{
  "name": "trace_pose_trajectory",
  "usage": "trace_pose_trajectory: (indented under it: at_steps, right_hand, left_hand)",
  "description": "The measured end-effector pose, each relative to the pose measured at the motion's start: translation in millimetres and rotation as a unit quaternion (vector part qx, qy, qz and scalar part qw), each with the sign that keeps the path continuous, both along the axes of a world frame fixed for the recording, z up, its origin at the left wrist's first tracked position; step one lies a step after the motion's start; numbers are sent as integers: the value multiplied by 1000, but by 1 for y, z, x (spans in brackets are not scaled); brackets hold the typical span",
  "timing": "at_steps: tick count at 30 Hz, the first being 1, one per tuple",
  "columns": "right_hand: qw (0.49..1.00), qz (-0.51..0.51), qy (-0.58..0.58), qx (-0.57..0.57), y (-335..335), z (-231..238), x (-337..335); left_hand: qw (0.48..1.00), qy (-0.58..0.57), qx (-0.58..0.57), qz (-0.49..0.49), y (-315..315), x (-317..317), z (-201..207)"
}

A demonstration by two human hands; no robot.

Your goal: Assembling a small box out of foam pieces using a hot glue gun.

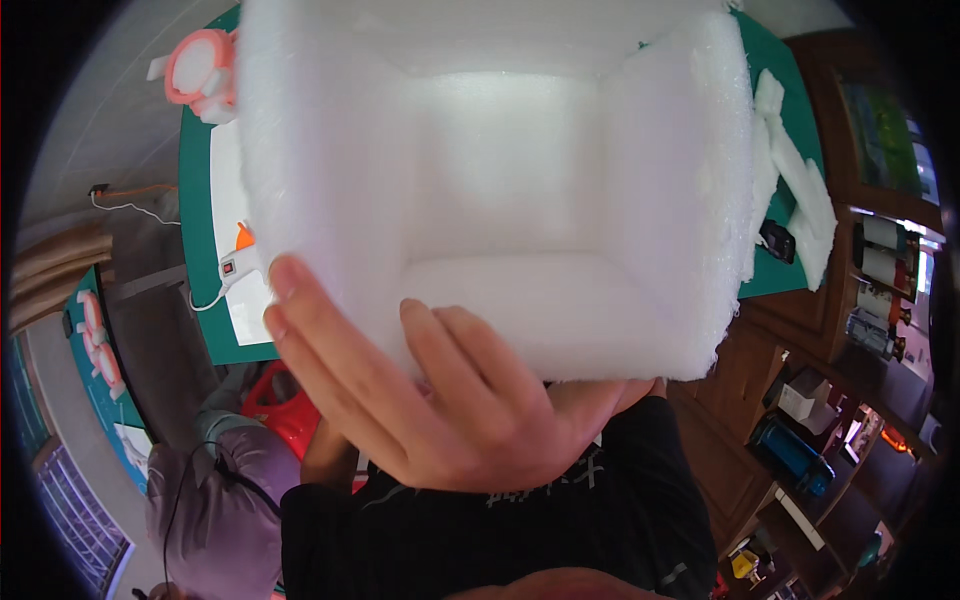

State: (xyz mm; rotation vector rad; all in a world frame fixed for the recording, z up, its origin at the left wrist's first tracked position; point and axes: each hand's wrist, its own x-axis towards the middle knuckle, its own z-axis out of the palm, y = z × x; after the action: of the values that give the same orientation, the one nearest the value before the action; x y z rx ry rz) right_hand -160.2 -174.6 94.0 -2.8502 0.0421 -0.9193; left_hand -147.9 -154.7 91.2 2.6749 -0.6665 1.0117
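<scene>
A large white foam box, open on the side facing me, fills the middle of the view. Its thick rim looks fuzzy and its inside walls are smooth. My right hand reaches across from the right and closes on the near left corner of the rim. Two fingertips lie along the outer edge, and other fingers press against the inner wall. Of my left arm, a forearm shows at the lower left; its hand is hidden behind my right hand and the box.
Beneath the box is a green tabletop, with a pink ring-shaped piece, a white corded device, white foam strips and a black gadget. A red plastic item and shiny mauve fabric are lower left. Cluttered shelves stand right.
</scene>
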Motion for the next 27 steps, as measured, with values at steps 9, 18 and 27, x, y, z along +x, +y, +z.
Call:
trace_pose_trajectory:
  at_steps: [9,18,27]
  right_hand:
    - [998,-6,-9,56,13,-16,0]
    - [997,-20,-36,66,22,-20,-2]
    - [994,-26,-61,83,23,-26,-2]
  left_hand:
    - [998,37,-14,56,3,-20,-7]
    - [1000,-3,-9,30,9,-14,-6]
    - [999,-12,-14,27,2,-12,-9]
